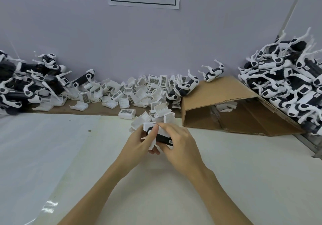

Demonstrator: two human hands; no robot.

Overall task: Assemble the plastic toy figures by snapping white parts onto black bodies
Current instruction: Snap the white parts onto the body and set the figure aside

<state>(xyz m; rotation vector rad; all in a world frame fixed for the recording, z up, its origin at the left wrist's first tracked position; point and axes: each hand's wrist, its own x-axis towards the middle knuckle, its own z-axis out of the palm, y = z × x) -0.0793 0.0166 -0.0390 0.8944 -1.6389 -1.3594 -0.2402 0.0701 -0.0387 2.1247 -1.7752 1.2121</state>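
We gripped a black-and-white toy figure (159, 136) in our left hand (137, 142), right hand (177, 142) pinching it, above the table (244, 163).

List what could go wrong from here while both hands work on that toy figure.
1. Both hands, left hand and right hand, hold the toy figure above the table, not resting on it; a slipped grip could drop it.
2. Fingers hide the joint, so the white part may seat crooked unnoticed.
3. Loose white parts lie just behind the hands; a knock could scatter them.
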